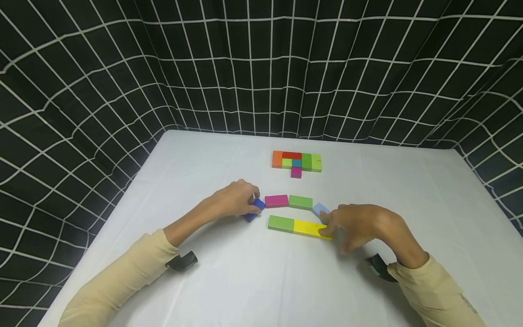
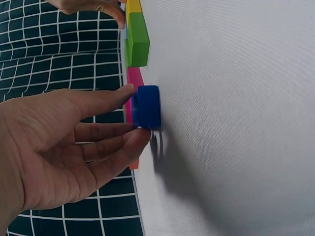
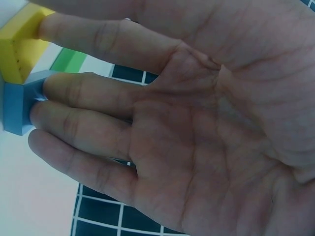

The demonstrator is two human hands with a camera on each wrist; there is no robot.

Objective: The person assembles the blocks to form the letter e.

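Observation:
On the white table, my left hand (image 1: 234,198) pinches a dark blue block (image 2: 149,106) between thumb and fingers. The blue block lies slanted at the left end of a row, by a magenta block (image 1: 276,201) and a green block (image 1: 300,202). At that row's right end is a light blue block (image 3: 14,108), also slanted. My right hand (image 1: 361,225) touches it with two fairly straight fingers. The index fingertip of the same hand rests on a yellow block (image 1: 307,228), which joins end to end with a lighter green block (image 1: 280,223) below the row.
Farther back sits a compact group of small blocks, among them an orange block (image 1: 277,159), a red block (image 1: 292,155) and a purple block (image 1: 296,172). The white table (image 1: 229,281) ends at a dark curtain with a white grid (image 1: 253,68).

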